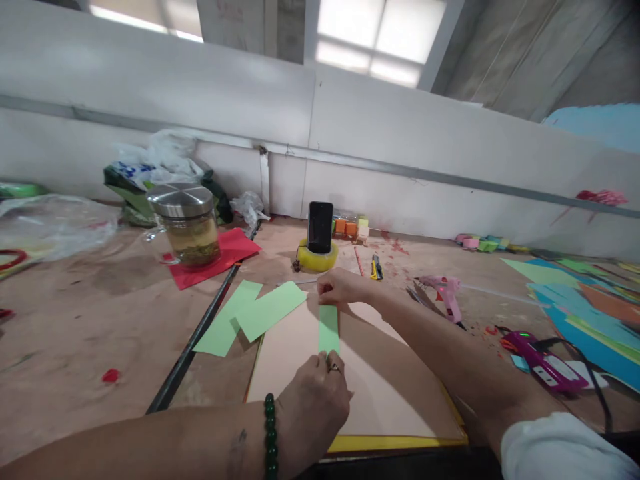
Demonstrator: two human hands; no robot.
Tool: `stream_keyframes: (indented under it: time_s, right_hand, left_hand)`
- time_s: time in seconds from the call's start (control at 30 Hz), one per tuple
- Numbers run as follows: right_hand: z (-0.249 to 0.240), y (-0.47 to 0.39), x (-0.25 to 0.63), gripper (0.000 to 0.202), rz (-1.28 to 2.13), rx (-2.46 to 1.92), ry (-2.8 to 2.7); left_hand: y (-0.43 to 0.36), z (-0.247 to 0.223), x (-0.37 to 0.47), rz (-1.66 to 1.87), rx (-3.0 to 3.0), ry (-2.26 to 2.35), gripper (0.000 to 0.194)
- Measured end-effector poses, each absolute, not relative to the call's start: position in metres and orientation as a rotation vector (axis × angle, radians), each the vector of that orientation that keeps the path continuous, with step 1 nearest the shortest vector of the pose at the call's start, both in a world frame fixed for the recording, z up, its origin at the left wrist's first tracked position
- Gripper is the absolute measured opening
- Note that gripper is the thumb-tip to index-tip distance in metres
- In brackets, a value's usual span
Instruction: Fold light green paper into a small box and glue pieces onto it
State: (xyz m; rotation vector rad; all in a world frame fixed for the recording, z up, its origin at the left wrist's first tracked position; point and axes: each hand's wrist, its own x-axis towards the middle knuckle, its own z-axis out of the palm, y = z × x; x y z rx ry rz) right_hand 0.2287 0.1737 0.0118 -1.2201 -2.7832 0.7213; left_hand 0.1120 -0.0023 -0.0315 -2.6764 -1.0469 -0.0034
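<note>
your right hand [343, 288] is closed at the far end of the green strip [329, 328], and your left hand [317, 403] is closed on its near end. both grips look narrow, with the strip between them, though the fingertips are partly hidden and you cannot tell how firm the pinch is. the strip is over the pale board [385, 400], near the middle of the scene; whether it lies flat or just clears the surface is unclear.

uneven pull from your two hands could skew or crease the strip, and too much could tear it, since it looks like thin paper. your right forearm spans the right side of the board, so a low elbow could nudge it. two loose slips [219, 328] [274, 311] overlap to the left, one reaching the board's edge, and a sweep that way could scatter them. the glue gun [450, 299] lies to the right, near your forearm; if hot, it could burn you
</note>
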Motion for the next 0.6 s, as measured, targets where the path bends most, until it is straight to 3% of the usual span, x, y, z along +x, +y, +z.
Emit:
stream_keyframes:
  time_s: [0.1, 0.2, 0.3, 0.6]
  right_hand:
    - [0.018, 0.155, 0.228, 0.011, 0.694, -1.194, -2.745]
    - [0.018, 0.14, 0.224, 0.021, 0.894, -1.111, -2.931]
    - [0.012, 0.143, 0.222, 0.016, 0.995, -1.108, -3.006]
    - [0.01, 0.178, 0.232, 0.005, 0.76, -1.223, -2.777]
  left_hand:
    - [-0.003, -0.032, 0.111, -0.033, -2.65, -1.002, 0.032]
    - [-0.003, -0.034, 0.11, -0.086, -2.612, -0.964, 0.033]
    - [-0.003, -0.035, 0.11, -0.097, -2.614, -0.97, 0.032]
    - [-0.003, -0.03, 0.112, 0.014, -2.654, -1.012, 0.032]
